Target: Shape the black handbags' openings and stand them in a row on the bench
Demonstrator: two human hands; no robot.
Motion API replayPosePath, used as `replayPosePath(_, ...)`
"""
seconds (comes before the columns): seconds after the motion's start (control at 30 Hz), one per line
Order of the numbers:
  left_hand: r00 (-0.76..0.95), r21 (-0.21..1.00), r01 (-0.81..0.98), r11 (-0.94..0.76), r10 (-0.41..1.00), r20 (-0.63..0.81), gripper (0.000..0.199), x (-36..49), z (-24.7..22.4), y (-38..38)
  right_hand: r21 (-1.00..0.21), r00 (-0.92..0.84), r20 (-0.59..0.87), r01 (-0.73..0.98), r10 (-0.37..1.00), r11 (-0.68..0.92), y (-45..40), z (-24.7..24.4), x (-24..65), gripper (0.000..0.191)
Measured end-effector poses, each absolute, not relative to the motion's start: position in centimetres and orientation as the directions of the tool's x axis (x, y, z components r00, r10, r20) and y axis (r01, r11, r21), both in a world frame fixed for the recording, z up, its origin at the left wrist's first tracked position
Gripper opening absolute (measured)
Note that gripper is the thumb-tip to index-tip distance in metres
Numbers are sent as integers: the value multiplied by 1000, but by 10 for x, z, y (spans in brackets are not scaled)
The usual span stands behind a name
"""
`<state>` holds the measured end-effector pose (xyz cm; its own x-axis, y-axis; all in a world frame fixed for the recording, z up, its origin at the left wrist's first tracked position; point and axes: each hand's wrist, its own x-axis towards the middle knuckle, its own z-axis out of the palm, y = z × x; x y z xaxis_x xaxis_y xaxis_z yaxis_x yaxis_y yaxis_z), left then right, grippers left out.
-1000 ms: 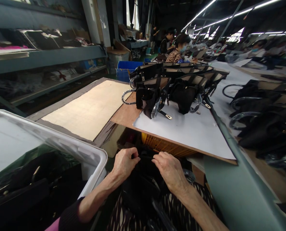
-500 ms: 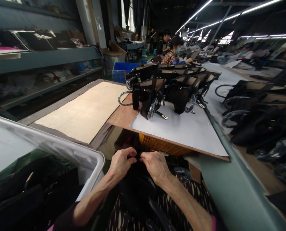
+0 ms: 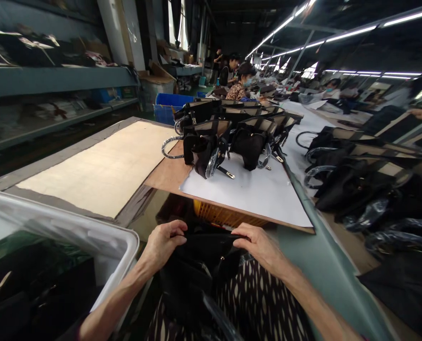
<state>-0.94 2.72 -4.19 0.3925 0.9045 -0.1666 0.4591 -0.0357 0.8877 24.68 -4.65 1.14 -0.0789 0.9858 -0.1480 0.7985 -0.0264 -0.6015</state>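
A black handbag (image 3: 193, 270) rests on my lap, its top edge stretched between my two hands. My left hand (image 3: 164, 241) pinches the bag's upper left edge between thumb and fingers. At the upper right edge, my right hand (image 3: 259, 241) grips in the same way, thumb below and fingers above. A plastic-wrapped handle (image 3: 220, 315) hangs down the front of the bag. The bag's inside and its lower part are dark and hard to make out.
Several black handbags (image 3: 204, 149) stand on the white-papered board (image 3: 246, 194) ahead. More bags (image 3: 371, 175) line the right side. A white bin (image 3: 125, 237) with black pieces stands at my left. A yellow crate (image 3: 218, 213) sits under the board. Other people (image 3: 237, 87) work farther back.
My hands have moved apart, from close together to opposite ends of the bag's top edge. The view has turned slightly right.
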Motion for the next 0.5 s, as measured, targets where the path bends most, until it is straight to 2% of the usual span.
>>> replayPosePath(0.23, 399, 894, 447, -23, 900, -176, 19, -8, -35, 25, -587, 4, 15, 809, 1000, 6, -51, -5, 234, 19)
replayPosePath(0.5, 445, 913, 406, -33, 880, -166, 19, -7, -32, 27, -497, -54, 37, 865, 998, 65, -49, -4, 232, 29)
